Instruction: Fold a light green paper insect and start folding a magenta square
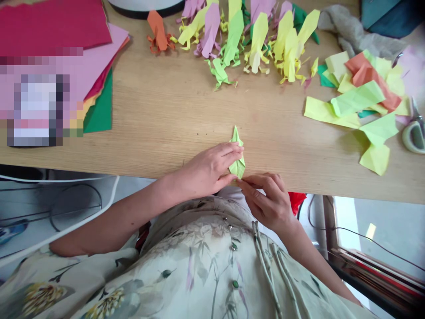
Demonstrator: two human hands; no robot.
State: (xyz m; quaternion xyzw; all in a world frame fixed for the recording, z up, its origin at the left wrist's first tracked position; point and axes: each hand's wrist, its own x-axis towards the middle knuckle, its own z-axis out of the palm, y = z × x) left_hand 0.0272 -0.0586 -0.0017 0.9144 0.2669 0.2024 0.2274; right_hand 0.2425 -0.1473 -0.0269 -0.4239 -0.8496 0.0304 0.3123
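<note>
A small light-green folded paper piece (237,167) lies on the table near its front edge, with a narrow point facing away from me. My left hand (212,166) rests across it from the left, fingers closed together over its middle and thumb by its lower end. Under those fingers part of the folds is hidden. At the near tip, my right hand (267,195) is closed, thumb and index finger pinching the paper's end right beside my left thumb.
Several folded paper figures (233,37) stand along the back, one orange figure (158,33) at their left. Coloured paper sheets (98,106) and a pixelated object (38,110) lie left. Paper scraps (357,99), scissors (415,130) and a grey cloth (352,33) are right.
</note>
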